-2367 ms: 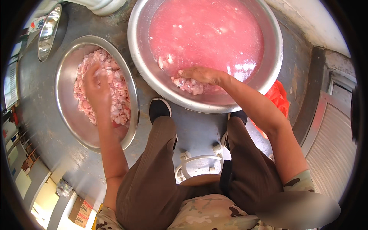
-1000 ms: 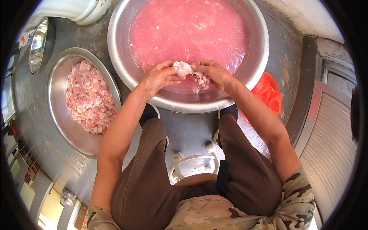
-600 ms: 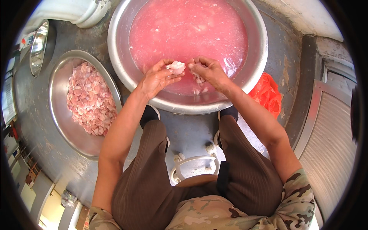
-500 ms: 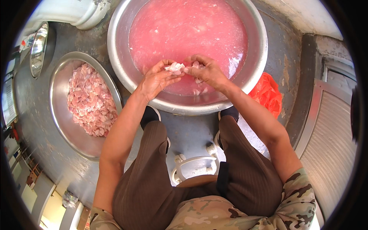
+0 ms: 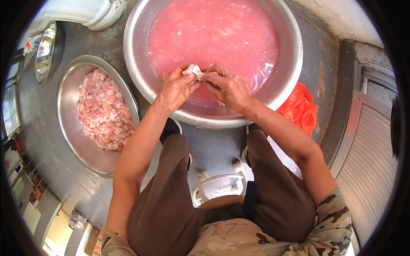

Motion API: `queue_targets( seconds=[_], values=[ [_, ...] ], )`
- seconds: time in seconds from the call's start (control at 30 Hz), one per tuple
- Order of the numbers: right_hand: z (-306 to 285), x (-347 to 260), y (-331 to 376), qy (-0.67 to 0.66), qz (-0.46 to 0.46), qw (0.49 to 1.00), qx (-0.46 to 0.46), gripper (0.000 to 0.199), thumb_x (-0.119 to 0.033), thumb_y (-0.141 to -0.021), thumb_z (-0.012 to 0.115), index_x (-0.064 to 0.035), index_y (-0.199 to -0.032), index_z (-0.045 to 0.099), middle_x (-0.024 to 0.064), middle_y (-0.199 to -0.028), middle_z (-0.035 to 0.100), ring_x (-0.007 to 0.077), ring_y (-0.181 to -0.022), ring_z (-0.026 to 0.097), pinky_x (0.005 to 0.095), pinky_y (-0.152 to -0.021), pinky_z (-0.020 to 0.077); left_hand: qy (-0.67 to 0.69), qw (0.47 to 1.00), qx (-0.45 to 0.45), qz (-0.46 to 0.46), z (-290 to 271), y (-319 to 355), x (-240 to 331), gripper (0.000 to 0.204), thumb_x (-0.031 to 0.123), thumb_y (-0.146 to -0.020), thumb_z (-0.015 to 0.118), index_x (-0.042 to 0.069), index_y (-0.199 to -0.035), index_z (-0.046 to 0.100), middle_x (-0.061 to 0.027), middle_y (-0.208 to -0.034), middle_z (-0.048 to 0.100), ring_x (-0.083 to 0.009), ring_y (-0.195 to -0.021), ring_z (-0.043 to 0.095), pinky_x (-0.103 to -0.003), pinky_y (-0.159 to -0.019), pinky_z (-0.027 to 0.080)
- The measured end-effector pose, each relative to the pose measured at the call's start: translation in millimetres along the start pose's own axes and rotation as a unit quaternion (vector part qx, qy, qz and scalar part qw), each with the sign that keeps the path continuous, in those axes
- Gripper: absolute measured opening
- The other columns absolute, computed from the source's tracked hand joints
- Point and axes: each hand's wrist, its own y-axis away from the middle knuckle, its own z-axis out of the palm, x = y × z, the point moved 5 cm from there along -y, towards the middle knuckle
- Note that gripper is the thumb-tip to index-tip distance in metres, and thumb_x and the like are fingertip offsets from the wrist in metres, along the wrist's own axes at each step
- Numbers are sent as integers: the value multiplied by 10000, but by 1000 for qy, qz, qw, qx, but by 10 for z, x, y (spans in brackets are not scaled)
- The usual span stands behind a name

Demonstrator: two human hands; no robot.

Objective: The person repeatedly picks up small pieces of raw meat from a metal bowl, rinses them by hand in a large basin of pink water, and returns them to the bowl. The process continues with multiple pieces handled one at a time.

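Above the near side of a large metal basin point(image 5: 200, 123), both my hands meet at a small pale piece of raw meat point(image 5: 193, 71). My left hand point(image 5: 173, 91) is closed on its left side, thumb and fingers gripping it. From the right, my right hand point(image 5: 230, 88) pinches the same piece with its fingertips. The fingers curl over, so whatever else lies in that palm is hidden. Cloudy pink water point(image 5: 209, 38) with white flecks fills the basin below.
A smaller metal bowl point(image 5: 70, 136) at left holds a heap of pale pink meat pieces point(image 5: 102, 113). Another shiny bowl point(image 5: 45, 53) leans farther left. A red plastic bag point(image 5: 299, 110) lies right of the basin. My legs point(image 5: 160, 183) flank a white-framed stool point(image 5: 220, 179).
My right hand has turned over, its back now up, and closed in on the meat piece. Loose pieces seen in it earlier are now hidden. The view has shifted slightly.
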Motion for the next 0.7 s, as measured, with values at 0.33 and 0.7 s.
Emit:
queue_targets(
  seconds=[0.33,0.7],
  values=[
    [21,-101,-34,20,-60,997,-38,249,-45,-766,635,-96,-1009,637,88,-932,584,273,-827,612,363,-652,506,-18,1000,4,-4,-26,-13,19,300,155,-894,498,15,-1160,498,-175,-1217,538,-244,-1118,540,-360,-995,413],
    [95,175,36,-317,409,852,-74,230,-233,-810,688,-26,-898,641,27,-611,530,78,-559,503,255,-486,417,45,998,-30,-23,66,1,37,313,165,-882,486,45,-1171,511,-188,-1344,446,-275,-1245,429,-378,-1036,347]
  ],
)
